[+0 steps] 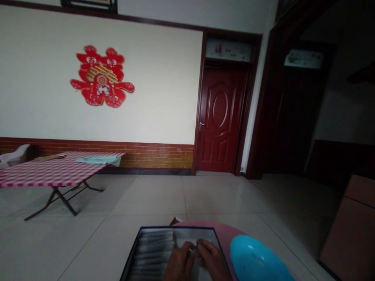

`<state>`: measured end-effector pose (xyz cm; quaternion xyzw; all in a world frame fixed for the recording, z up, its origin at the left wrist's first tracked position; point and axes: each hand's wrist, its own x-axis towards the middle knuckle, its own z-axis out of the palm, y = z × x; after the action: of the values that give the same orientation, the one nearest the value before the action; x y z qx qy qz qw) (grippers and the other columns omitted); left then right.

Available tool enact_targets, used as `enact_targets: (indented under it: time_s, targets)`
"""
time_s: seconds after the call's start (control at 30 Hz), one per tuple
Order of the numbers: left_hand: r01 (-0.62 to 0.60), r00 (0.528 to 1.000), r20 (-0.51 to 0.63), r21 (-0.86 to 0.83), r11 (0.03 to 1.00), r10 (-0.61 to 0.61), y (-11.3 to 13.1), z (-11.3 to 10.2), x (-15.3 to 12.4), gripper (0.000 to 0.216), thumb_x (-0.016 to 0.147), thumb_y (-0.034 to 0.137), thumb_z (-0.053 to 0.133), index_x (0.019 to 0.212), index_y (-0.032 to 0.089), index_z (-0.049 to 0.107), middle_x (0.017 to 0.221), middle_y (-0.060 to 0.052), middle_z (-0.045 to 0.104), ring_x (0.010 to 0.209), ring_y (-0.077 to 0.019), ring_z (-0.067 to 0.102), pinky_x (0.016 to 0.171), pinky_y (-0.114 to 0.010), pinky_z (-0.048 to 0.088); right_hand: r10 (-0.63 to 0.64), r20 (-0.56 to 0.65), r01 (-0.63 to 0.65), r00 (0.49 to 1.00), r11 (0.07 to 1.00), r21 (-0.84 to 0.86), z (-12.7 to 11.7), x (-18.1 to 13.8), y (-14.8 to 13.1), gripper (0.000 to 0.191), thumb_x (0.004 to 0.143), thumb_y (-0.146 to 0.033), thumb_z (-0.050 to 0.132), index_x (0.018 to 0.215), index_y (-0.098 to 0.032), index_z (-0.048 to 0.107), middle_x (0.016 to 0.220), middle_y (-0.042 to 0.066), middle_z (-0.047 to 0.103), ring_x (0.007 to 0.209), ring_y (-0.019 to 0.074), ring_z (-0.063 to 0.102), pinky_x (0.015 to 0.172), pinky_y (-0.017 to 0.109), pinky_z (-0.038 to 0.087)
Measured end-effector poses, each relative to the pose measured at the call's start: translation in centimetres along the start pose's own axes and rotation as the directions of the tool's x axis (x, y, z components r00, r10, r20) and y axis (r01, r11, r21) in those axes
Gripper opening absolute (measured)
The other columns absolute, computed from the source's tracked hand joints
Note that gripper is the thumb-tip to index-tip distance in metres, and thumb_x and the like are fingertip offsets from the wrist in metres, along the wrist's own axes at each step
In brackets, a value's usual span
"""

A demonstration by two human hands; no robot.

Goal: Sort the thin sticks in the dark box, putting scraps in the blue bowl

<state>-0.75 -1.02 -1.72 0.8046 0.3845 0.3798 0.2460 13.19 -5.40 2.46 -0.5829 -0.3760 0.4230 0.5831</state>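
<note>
Low in the view, my left hand [178, 266] and my right hand [212, 259] come together over an open box with a dark blue rim [175, 228]. Their fingertips nearly meet, and whatever lies between them is too small and hidden to name. Rows of grey, silvery strips [154, 249] fill the box's left side. The hands cover the lower part of the box, and the bottom frame edge cuts it off. To the right, a turquoise plastic bowl [258, 261] rests on a round pink surface [227, 234].
A folding table with a red-and-white checked cover [55, 171] stands at the far left, holding a pale green sheet [98, 160]. A tiled floor stretches ahead to a red door [219, 121]. A brown cabinet top [351, 226] sits at the right edge.
</note>
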Motion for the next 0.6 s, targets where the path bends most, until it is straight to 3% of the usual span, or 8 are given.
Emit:
enact_targets:
  time_s: [0.4,0.6]
  targets:
    - [-0.072,0.997,0.021,0.007,0.997,0.072,0.26,-0.38,0.17,0.031,0.093,0.035,0.039,0.103,0.022,0.065,0.083,-0.008,0.072,0.077,-0.0220,0.068,0.070,-0.032,0.053,0.016,-0.006,-0.016,1.000,1.000,0.009,0.26,-0.25,-0.43,0.042,0.053,-0.051,0.071,0.079,-0.017,0.072,0.086,0.010,0.074,0.078,0.0261,0.068,0.061,0.031,0.051]
    - [-0.042,0.999,0.019,0.015,0.999,0.042,-0.03,-0.08,0.34,0.024,0.092,0.037,0.044,0.094,0.022,0.062,0.077,-0.005,0.071,0.075,-0.0207,0.068,0.069,-0.031,0.051,-0.024,-0.010,0.023,1.000,0.998,-0.050,0.27,-0.26,-0.45,0.045,0.053,-0.054,0.070,0.080,-0.018,0.074,0.085,0.010,0.074,0.078,0.0263,0.068,0.059,0.031,0.051]
